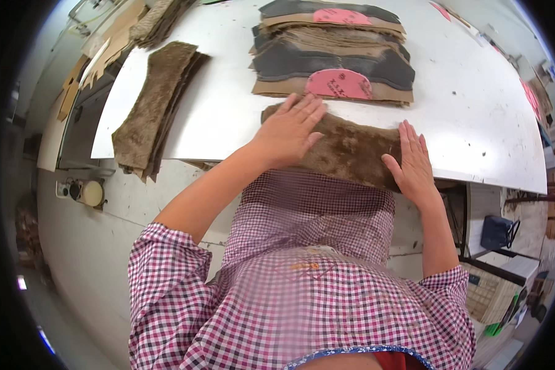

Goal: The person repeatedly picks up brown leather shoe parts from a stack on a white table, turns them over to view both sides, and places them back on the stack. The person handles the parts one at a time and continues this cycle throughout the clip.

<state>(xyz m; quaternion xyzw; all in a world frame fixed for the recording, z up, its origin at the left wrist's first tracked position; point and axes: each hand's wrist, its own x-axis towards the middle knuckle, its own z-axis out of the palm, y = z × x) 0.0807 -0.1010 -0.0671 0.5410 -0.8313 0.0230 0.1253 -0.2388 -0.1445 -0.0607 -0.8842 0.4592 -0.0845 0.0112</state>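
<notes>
— So, where does the brown fleecy piece (345, 151) lie?

— Flat at the near edge of the white table (228, 117), under both palms; it is a long furry strip, and its near edge sits right at the table's rim.

— And the hands?

— The left hand (290, 126) lies spread on the strip's left end, fingers straight and splayed, gripping nothing, only pressing down; the right hand (411, 161) rests flat on the right end, fingers together and pointing away from the body, likewise open and holding nothing.

— What sits beyond the fingertips?

— Just past them, touching or nearly so, a stack of shoe insoles (333, 55), grey and tan layers with pink oval patches on top; well off to the left of the left hand, a pile of brown furry strips (154, 105) hangs over the table's edge; below the wrists a pink checked apron (302, 277) fills the foreground.
</notes>
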